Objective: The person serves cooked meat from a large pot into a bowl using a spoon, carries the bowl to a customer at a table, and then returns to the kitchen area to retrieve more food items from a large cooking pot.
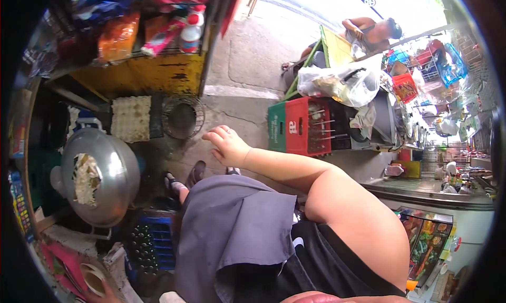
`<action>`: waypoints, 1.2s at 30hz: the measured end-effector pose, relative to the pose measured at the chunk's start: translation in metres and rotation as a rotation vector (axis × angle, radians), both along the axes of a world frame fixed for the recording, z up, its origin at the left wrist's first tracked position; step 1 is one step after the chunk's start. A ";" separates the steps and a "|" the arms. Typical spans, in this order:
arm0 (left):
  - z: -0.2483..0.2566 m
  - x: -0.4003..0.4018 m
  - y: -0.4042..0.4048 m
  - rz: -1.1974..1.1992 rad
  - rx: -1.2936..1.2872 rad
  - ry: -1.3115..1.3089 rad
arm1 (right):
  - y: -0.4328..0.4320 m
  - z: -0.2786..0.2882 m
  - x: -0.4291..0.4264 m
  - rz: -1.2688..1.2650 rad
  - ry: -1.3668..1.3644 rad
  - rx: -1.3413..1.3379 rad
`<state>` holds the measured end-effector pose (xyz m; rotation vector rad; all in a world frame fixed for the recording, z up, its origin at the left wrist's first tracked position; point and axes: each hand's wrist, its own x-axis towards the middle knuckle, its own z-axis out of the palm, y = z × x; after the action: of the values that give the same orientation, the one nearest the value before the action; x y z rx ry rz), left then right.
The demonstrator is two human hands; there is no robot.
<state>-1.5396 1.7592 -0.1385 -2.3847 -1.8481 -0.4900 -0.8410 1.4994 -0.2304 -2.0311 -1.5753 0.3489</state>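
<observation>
My right hand (pixel 228 147), with a ring on one finger, hangs in the air over the concrete floor (pixel 241 117). Its fingers are apart and slightly bent, and it holds nothing. At the bottom left edge a partly cut-off hand (pixel 103 296), apparently my left hand, is beside a round pale cup or bowl (pixel 93 278); its grip is unclear. A large metal pot (pixel 122 172) with loop handles stands left of my legs, a torn piece of pale material (pixel 86 180) on it. Beyond lie an egg tray (pixel 131 119) and a round wire basket (pixel 183 116).
Green (pixel 277 127) and red (pixel 296 127) plastic crates stand ahead to the right, with a filled plastic bag (pixel 342 81) above them. A person (pixel 369 34) sits behind a yellow board (pixel 336 46). Dark bottles (pixel 143 243) and a blue crate (pixel 161 239) are beside my legs.
</observation>
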 end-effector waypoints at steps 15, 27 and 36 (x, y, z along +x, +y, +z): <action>-0.012 0.564 -0.115 -0.716 -0.542 -0.616 | -0.266 0.001 0.106 -0.502 -0.107 -0.119; -0.038 0.802 -0.155 -1.187 -0.539 -0.399 | -0.283 0.006 0.147 -0.748 -0.090 -0.120; -0.046 0.969 -0.153 -1.457 -0.471 -0.345 | -0.252 0.039 0.251 -0.944 -0.240 0.064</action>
<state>-0.5704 1.6066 -0.1845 -3.7802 0.1768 -0.5441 -0.5904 1.2477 -0.1917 -2.5479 -0.5702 -0.3075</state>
